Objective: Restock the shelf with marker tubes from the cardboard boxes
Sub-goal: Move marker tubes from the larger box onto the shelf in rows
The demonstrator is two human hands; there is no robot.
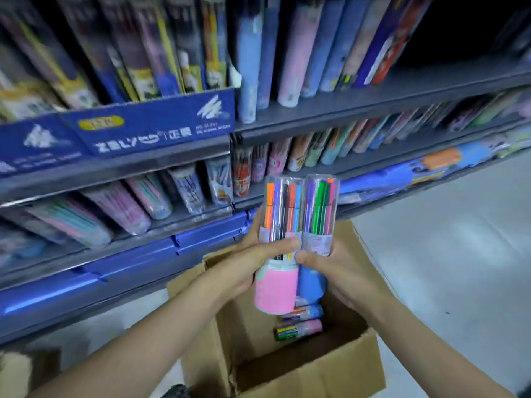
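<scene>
Two clear marker tubes stand upright side by side above an open cardboard box (310, 366). My left hand (253, 262) grips the pink-based tube (280, 225), thumb across its front. My right hand (336, 268) grips the blue-based tube (320, 219), thumb pressed at its lower label. Both tubes hold coloured markers. Down inside the box lie two more marker tubes (301, 323) on their sides. The grey shelf (161, 225) with similar tubes lying in a row is just behind the hands.
Upper shelves carry blue display boxes (149, 124) and upright stationery packs (287, 53). Blue packets (129, 271) line the lowest shelf. A pale floor (459, 254) spreads to the right. Another box corner (17, 369) shows at the bottom left.
</scene>
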